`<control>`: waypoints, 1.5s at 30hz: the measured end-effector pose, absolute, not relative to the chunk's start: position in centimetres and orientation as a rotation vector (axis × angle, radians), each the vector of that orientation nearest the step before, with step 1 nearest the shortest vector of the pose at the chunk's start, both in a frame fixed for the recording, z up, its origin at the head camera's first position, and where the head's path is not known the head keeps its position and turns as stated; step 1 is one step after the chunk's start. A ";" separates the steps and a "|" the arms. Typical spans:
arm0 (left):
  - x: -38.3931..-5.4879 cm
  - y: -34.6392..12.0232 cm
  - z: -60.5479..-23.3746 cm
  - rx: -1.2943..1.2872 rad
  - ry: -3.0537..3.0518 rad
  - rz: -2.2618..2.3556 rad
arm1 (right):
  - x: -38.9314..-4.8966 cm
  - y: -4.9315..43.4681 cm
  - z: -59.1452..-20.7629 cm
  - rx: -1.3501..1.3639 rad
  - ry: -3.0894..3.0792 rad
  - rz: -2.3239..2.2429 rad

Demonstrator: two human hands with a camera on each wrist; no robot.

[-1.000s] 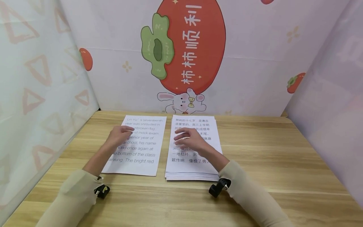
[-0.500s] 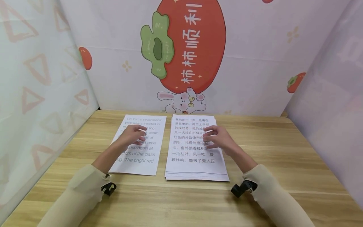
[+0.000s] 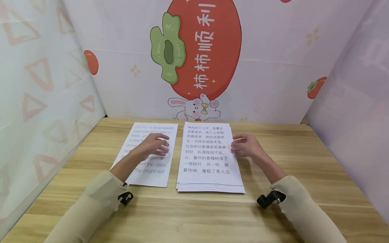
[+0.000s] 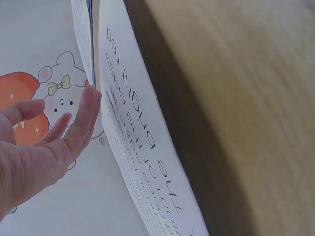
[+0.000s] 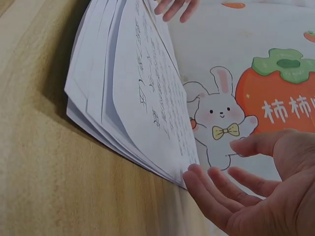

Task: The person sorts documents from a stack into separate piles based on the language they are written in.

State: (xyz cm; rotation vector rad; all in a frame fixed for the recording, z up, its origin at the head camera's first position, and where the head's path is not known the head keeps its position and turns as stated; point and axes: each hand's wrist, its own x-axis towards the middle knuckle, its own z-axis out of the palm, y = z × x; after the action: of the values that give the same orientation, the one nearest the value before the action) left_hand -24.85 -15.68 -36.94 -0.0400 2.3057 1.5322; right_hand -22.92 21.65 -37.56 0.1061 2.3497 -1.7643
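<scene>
On the wooden table lie two sets of printed paper side by side. The right one is a stack of paper (image 3: 209, 179) with Chinese text on top, its sheets slightly uneven at the near and right edges. To its left is a sheet of paper (image 3: 152, 180) with English text. My left hand (image 3: 153, 146) hovers over the English sheet, fingers loosely bent toward the stack and holding nothing. Fingertips of my right hand (image 3: 247, 146) are right at the stack's right edge, with nothing gripped. The right wrist view shows that hand (image 5: 256, 191) half spread beside the fanned sheet edges.
Bare wooden tabletop (image 3: 304, 168) extends to the right and in front of the papers. Behind stands a white backdrop (image 3: 273, 91) with a persimmon and rabbit print. Fabric panels (image 3: 45, 84) close off both sides. A black wrist camera (image 3: 270, 199) is strapped to each wrist.
My right hand has moved from over the Chinese text to the stack's right edge. My left hand has shifted right across the English sheet. Both papers stay in place.
</scene>
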 end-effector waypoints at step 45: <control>-25.2 -12.7 -37.7 -0.004 2.025 1.706 | -23.0 23.6 -38.2 0.157 2.331 -1.760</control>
State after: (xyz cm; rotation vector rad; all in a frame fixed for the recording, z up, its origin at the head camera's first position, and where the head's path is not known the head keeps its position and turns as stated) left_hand -25.19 -12.66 -37.71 -0.0042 2.0248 1.7058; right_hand -23.03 23.61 -38.24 0.1568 2.3313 -1.7605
